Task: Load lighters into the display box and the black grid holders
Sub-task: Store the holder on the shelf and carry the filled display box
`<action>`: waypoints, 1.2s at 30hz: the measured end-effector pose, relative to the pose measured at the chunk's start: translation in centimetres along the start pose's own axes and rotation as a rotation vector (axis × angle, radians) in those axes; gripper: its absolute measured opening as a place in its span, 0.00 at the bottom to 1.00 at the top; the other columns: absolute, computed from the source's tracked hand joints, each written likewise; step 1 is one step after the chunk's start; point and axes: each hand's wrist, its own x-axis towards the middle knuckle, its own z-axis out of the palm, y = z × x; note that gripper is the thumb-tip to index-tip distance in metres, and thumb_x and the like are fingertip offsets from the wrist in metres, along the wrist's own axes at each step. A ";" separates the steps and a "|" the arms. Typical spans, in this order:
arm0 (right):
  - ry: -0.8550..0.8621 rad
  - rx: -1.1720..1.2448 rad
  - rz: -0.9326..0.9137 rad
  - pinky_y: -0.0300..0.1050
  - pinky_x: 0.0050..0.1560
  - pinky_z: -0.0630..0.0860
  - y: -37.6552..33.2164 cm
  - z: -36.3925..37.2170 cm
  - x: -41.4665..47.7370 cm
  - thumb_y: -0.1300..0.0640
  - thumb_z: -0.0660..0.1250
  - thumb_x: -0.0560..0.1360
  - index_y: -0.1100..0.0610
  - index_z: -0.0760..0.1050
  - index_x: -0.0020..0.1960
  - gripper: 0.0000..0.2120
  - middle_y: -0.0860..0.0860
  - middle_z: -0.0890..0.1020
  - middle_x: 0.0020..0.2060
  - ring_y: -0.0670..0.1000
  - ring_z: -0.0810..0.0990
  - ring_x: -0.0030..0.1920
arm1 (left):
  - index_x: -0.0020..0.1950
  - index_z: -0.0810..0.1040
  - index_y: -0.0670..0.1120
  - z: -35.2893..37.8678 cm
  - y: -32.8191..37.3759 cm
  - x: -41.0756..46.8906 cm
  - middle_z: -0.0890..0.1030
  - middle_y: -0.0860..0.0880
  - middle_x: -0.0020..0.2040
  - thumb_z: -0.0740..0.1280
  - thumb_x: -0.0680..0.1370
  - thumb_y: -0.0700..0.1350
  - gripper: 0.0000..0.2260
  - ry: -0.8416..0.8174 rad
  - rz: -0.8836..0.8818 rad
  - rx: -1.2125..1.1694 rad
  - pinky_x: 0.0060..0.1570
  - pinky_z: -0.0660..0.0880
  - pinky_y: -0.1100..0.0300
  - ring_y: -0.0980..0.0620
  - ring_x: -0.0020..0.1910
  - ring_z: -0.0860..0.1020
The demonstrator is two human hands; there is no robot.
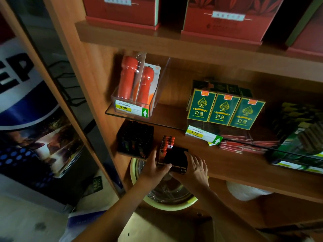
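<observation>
A black grid holder sits at the front edge of the wooden shelf, with a row of red-capped lighters standing in its left side. My left hand grips the holder's left front corner, thumb across the front. My right hand lies against its right front side with the fingers spread over the top. A second, fuller black holder of dark lighters stands just to the left. No display box is visible that I can pick out.
Above on a glass shelf stand a clear bin of red flashlights and green card packs. Red flat packs lie to the right. A yellow-rimmed basin sits on the shelf below.
</observation>
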 end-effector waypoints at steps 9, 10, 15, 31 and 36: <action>0.040 0.047 -0.025 0.59 0.77 0.60 0.0 0.4 0.5 0.21 0.60 0.61 0.53 0.63 0.79 0.55 0.51 0.71 0.75 0.55 0.67 0.75 | 0.83 0.54 0.58 -1.4 -5.4 -3.2 0.69 0.55 0.77 0.60 0.81 0.56 0.30 0.114 0.354 0.694 0.67 0.74 0.50 0.56 0.73 0.71; 0.044 0.057 -0.030 0.60 0.77 0.61 0.2 0.5 0.5 0.22 0.61 0.61 0.53 0.63 0.79 0.55 0.51 0.71 0.75 0.55 0.67 0.75 | 0.83 0.51 0.58 -1.5 -5.8 -3.2 0.67 0.55 0.78 0.59 0.81 0.57 0.32 0.085 0.351 0.759 0.66 0.74 0.47 0.55 0.74 0.70; 0.157 0.003 -0.193 0.53 0.61 0.75 1.6 0.4 -0.6 0.36 0.70 0.70 0.49 0.72 0.72 0.34 0.47 0.75 0.67 0.52 0.74 0.65 | 0.84 0.47 0.57 -1.2 -6.2 -3.5 0.56 0.55 0.83 0.57 0.81 0.55 0.33 0.017 0.377 0.883 0.66 0.73 0.47 0.52 0.76 0.67; 0.147 0.102 -0.271 0.42 0.55 0.75 0.9 1.7 1.2 0.57 0.76 0.73 0.55 0.81 0.62 0.18 0.50 0.82 0.56 0.52 0.77 0.56 | 0.82 0.61 0.47 -1.5 -5.9 -1.9 0.59 0.49 0.83 0.68 0.77 0.56 0.36 0.118 0.472 0.944 0.49 0.79 0.58 0.53 0.58 0.81; 0.134 0.118 -0.259 0.46 0.57 0.77 0.9 1.9 1.4 0.56 0.75 0.73 0.55 0.80 0.64 0.20 0.51 0.81 0.58 0.53 0.77 0.58 | 0.82 0.62 0.48 -2.0 -5.9 -1.3 0.60 0.50 0.82 0.70 0.76 0.58 0.37 0.123 0.484 0.921 0.44 0.79 0.59 0.53 0.52 0.82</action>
